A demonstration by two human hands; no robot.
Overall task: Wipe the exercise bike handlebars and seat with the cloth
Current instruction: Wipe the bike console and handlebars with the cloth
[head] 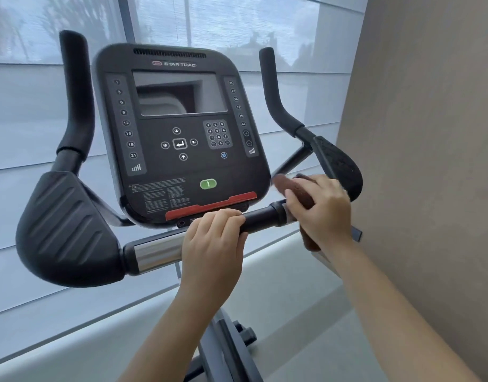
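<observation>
The exercise bike's black handlebar point(260, 217) runs across the middle of the view, with a chrome section point(154, 252) on its left. My left hand point(214, 242) grips the bar just below the console. My right hand point(321, 206) presses a brown cloth point(298, 188) around the bar's right part, beside the right elbow pad point(339, 164). The cloth hangs down under the hand. A large left elbow pad point(66, 230) sits at the left. Two upright grips point(77, 89) point(270, 84) rise on either side. The seat is out of view.
The black console point(176, 133) with its screen, keypad and green button stands right behind the bar. A beige wall point(430, 161) is close on the right. Windows with translucent blinds point(30, 106) fill the background. The bike's frame post point(223, 348) drops below.
</observation>
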